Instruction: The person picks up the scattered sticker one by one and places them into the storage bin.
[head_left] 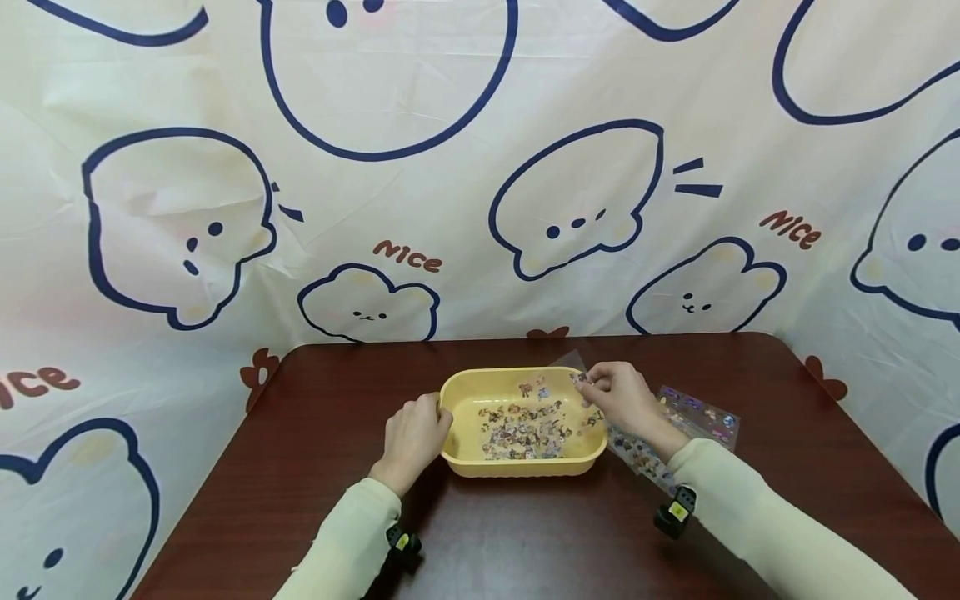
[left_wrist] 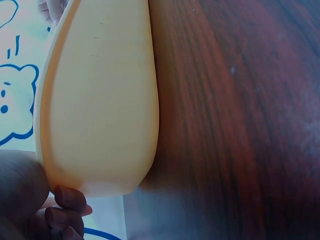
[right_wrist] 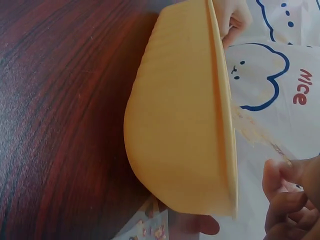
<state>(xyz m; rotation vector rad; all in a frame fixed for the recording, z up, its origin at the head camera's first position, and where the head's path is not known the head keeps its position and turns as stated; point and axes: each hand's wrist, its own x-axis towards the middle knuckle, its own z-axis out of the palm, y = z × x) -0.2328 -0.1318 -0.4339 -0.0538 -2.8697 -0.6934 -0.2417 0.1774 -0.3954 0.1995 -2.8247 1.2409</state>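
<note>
A yellow plastic basin (head_left: 517, 468) stands on the table with many small cartoon stickers (head_left: 525, 437) heaped on its floor. My left hand (head_left: 414, 437) grips the basin's left rim, its fingers curled there in the left wrist view. Over the right rim, my right hand (head_left: 618, 393) pinches a thin see-through sticker sheet (right_wrist: 260, 135) between thumb and fingers. That sheet slants toward the basin's opening, and its full outline is hard to make out. A few stickers (head_left: 534, 389) show near the basin's far inner wall; whether they lie on the sheet or the wall, I cannot tell.
Clear sticker sheets (head_left: 701, 417) lie on the brown table (head_left: 510, 542) right of the basin, partly under my right forearm. A transparent corner (head_left: 572, 360) pokes out behind the basin. A cartoon-printed cloth (head_left: 465, 208) hangs behind the table and along its sides.
</note>
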